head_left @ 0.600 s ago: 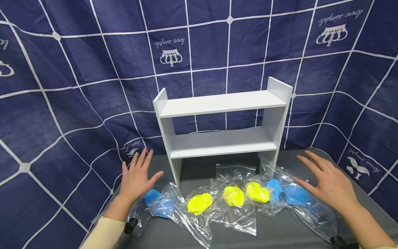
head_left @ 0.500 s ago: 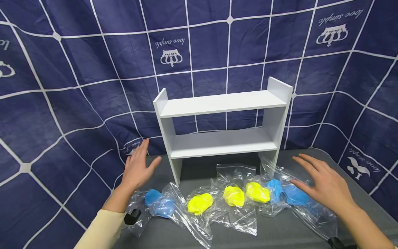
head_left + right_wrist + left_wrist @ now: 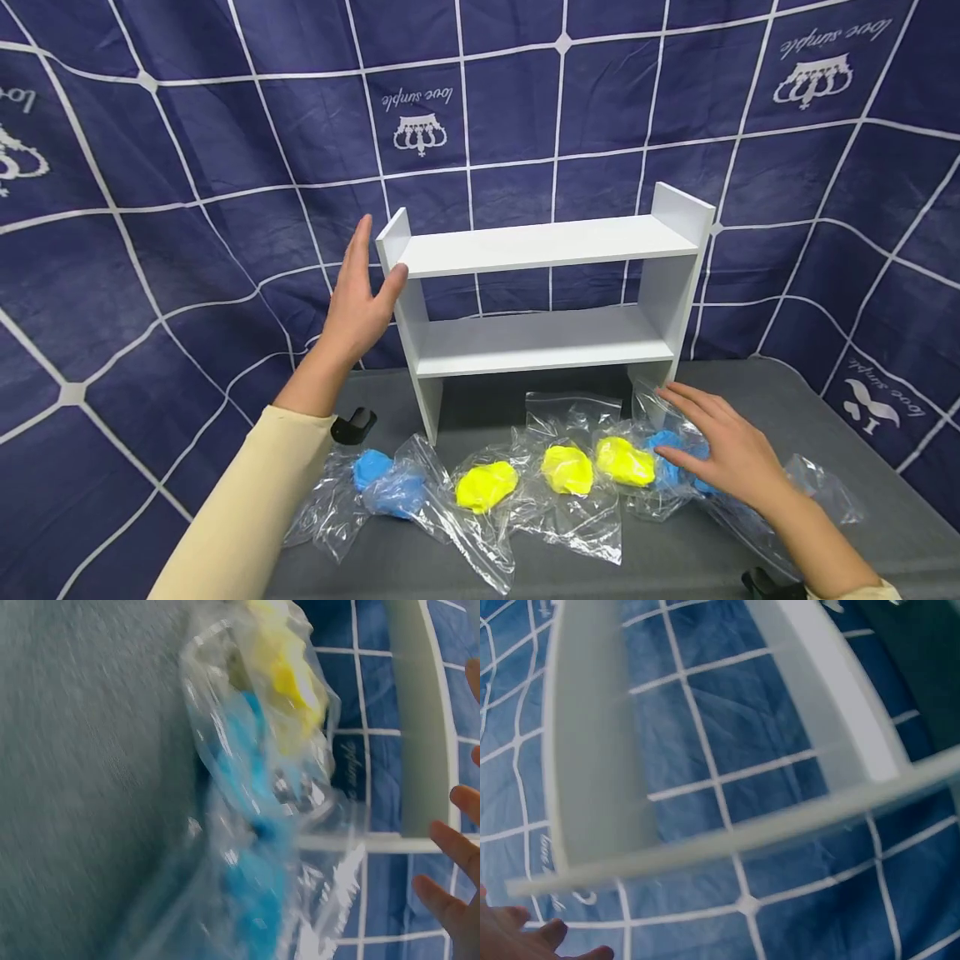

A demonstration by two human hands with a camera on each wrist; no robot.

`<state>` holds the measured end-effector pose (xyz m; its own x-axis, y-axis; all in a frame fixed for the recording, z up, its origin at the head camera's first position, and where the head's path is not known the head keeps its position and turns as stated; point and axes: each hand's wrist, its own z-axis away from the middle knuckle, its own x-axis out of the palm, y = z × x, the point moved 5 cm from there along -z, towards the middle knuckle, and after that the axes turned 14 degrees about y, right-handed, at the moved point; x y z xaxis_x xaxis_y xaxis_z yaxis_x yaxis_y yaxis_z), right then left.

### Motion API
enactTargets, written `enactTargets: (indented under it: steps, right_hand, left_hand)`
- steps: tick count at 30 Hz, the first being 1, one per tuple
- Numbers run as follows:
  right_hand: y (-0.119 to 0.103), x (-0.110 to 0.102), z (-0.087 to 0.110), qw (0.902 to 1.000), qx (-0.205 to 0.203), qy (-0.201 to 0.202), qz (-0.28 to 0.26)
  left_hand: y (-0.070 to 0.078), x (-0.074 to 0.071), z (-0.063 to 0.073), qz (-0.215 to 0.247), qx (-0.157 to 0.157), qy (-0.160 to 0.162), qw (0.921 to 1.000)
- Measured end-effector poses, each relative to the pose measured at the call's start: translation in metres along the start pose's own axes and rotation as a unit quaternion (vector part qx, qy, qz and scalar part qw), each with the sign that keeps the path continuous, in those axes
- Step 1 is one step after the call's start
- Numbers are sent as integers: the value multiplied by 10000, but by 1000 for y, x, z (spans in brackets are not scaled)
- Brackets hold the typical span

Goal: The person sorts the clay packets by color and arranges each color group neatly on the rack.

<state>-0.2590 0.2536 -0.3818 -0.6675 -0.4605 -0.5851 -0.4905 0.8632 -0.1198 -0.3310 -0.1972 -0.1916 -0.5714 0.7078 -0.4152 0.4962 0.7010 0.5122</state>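
Observation:
My left hand is raised with fingers extended beside the left end of a white two-tier shelf. Its thumb overlaps the shelf's left side panel in the head view. At the lower left of the left wrist view, the fingers show near that panel's edge. My right hand hovers with loosely spread fingers over clear plastic bags at the shelf's right foot. It partly hides soft blue lumps inside them. Neither hand holds anything.
Three bagged yellow lumps, including the middle one, lie before the shelf on a grey surface. More blue lumps in clear bags lie at left. A blue gridded curtain hangs behind and beside everything.
My left hand has risen and moved rightward to the shelf's left end. My right hand has shifted left, over the blue lumps. Shelf and bags stay in place; the head view has shifted slightly.

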Motion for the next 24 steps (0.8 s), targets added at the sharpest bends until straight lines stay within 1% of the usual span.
enactTargets:
  steps: [3, 6, 9, 13, 16, 18, 21, 23, 24]
  right_hand:
    - [-3, 11, 4, 9994, 40, -95, -336]
    - [-6, 22, 9, 9974, 105, -250, -667]
    - [-10, 34, 12, 9943, 159, -502, -924]
    - [-12, 45, 17, 9895, 304, -766, -1189]
    - [-12, 50, 23, 9848, 421, -915, -1412]
    - [-12, 53, 26, 9808, 449, -1005, -1612]
    - [-12, 57, 30, 9750, 449, -1108, -1875]
    - [-11, 58, 32, 9736, 418, -1129, -1940]
    - [-12, 58, 32, 9736, 400, -1146, -1932]
  left_hand:
    - [15, 8, -13, 236, -134, -93, 9996]
    - [24, 15, -23, 405, -268, -155, 9987]
    - [29, 16, -33, 526, -387, 2, 9979]
    - [25, 17, -43, 710, -580, 283, 9954]
    - [19, 20, -47, 1190, -728, 445, 9892]
    - [14, 22, -48, 1599, -825, 544, 9822]
    - [8, 26, -51, 2178, -899, 683, 9694]
    - [6, 28, -52, 2359, -923, 742, 9645]
    - [5, 29, -52, 2396, -931, 760, 9634]
